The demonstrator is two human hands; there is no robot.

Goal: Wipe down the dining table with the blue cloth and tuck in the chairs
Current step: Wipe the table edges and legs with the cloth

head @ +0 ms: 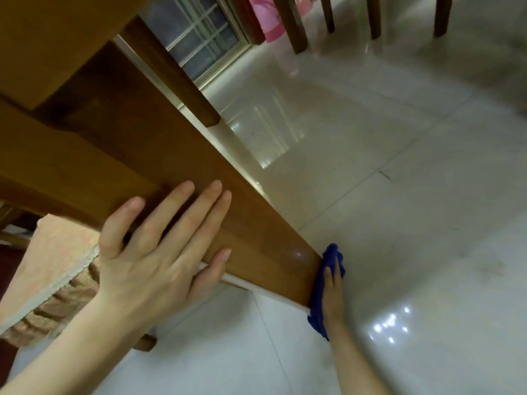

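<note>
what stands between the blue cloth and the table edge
Nothing visible. The right hand presses the cloth straight against the end of the table; the left hand lies flat farther along, clear of it.

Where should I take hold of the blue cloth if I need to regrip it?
Probably the bunched tail of the blue cloth that sits loose near the wrist of the right hand, coming in from the floor side. The rest is pressed between that hand's straight fingers and the end of the wooden panel, so no free edge shows there.
</note>
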